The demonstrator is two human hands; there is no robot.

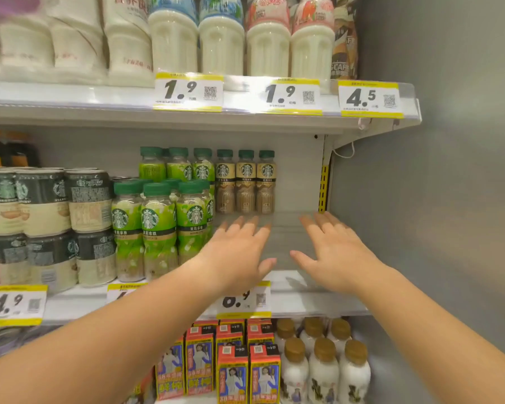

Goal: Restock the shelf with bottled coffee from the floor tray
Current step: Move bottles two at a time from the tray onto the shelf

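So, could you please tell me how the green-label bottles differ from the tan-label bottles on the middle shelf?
The green-label bottles reach the shelf's front edge; the tan-label bottles stand only at the back, in a single row of three. The green ones sit left of the tan ones. Both have green caps and the same round logo.

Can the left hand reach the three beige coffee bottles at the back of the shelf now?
Probably yes: the left hand is open and empty, and the shelf before the beige coffee bottles is bare.
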